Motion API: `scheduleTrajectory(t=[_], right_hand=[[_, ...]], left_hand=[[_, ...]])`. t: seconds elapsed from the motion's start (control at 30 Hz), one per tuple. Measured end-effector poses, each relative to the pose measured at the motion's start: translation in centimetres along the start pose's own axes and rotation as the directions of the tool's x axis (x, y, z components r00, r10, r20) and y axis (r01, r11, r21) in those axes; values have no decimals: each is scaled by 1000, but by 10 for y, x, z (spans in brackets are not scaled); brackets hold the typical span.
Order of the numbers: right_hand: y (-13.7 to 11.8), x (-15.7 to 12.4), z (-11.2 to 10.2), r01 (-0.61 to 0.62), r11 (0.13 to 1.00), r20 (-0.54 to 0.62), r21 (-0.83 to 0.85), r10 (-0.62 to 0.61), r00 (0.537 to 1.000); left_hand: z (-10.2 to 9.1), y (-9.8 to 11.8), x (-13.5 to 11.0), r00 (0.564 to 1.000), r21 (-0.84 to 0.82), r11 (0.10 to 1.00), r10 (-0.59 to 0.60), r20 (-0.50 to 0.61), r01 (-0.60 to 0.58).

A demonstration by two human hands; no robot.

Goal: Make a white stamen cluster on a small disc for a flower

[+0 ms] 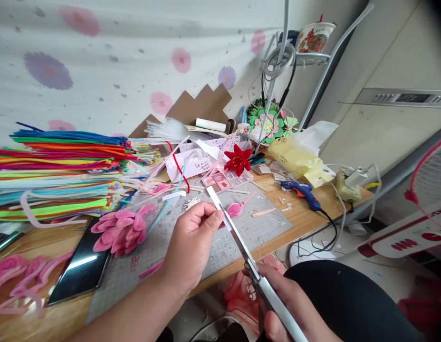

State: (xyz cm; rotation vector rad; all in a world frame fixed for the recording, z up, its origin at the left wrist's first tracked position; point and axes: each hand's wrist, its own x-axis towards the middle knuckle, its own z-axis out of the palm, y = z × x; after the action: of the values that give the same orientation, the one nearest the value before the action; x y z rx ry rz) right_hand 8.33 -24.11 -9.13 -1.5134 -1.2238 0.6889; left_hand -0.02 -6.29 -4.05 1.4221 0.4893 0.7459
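My left hand (192,242) is closed in a pinch on a small white strip (226,223), held above the grey cutting mat (256,228). My right hand (288,304) grips the grey handles of a pair of scissors (238,237), whose long blades point up and left and cross the strip right beside my left thumb. A pink pipe-cleaner flower (120,230) lies on the mat to the left of my left hand. A small pink bud on a stem (236,208) rests just beyond the blades. A red flower (237,159) stands further back.
A tall stack of coloured pipe cleaners (60,171) fills the left of the wooden table. A dark phone (81,266) lies by the mat. A blue glue gun (302,191) with its cable lies at right, near a yellow bag (295,156). A fan (420,218) stands far right.
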Motion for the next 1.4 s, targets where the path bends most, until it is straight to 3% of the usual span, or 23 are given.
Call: scheduleTrajectory(t=[0.1,0.4,0.57,0.73,1.17,1.3,1.4], right_hand=[[-4,-6,-5,34,999,-63,34,-32,997],[-4,-9,-14,29,997,-58,74,-24,998],[8,-11,-14,49,999,-91,8,-48,995],[18,-12,-15,113,992,-52,-52,-116,992],[7,-10,-14,8,1000,-113,-14,-9,994],[7,-7,-16,18,1000,-82,12,-17,997],[11,-6,-10,-76,992,-95,104,86,992]], left_hand=[[10,3,-2,1000,-19,1000,-8,21,9],[31,2,-10,995,-42,997,-57,88,61],[33,-2,-12,993,-11,999,-48,106,49],[32,-6,-12,992,22,999,-44,120,42],[33,-11,-6,984,41,998,-63,165,57],[34,-12,-4,980,49,995,-91,176,84],[36,-15,-1,979,40,993,-114,170,109]])
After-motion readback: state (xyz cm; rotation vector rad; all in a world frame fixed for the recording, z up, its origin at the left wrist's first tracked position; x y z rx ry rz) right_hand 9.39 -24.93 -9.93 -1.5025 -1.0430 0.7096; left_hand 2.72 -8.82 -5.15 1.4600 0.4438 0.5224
